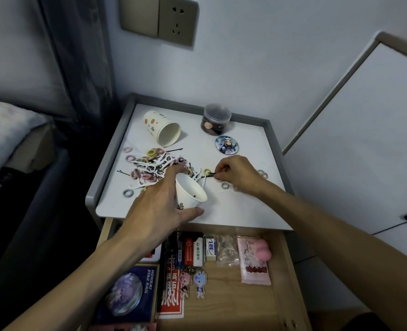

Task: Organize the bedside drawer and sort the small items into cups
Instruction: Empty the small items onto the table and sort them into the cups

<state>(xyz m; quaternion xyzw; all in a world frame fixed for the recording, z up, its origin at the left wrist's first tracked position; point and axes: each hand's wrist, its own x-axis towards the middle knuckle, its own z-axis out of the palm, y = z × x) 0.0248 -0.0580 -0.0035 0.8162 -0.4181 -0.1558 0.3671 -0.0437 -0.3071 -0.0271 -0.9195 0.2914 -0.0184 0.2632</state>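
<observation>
Left hand point(154, 206) gripping cup point(193, 194), right point(236, 173) pinching hairpin point(211, 173)

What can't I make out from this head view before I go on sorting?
All in the head view:
- Pile of hair ties: near edge covered by the left hand, which holds the cup.
- Hairpins pinched by the right hand: too small to count.
- Jar: contents dark and blurred.
- Drawer: left part under the forearm, front cut off by the frame edge.
</observation>
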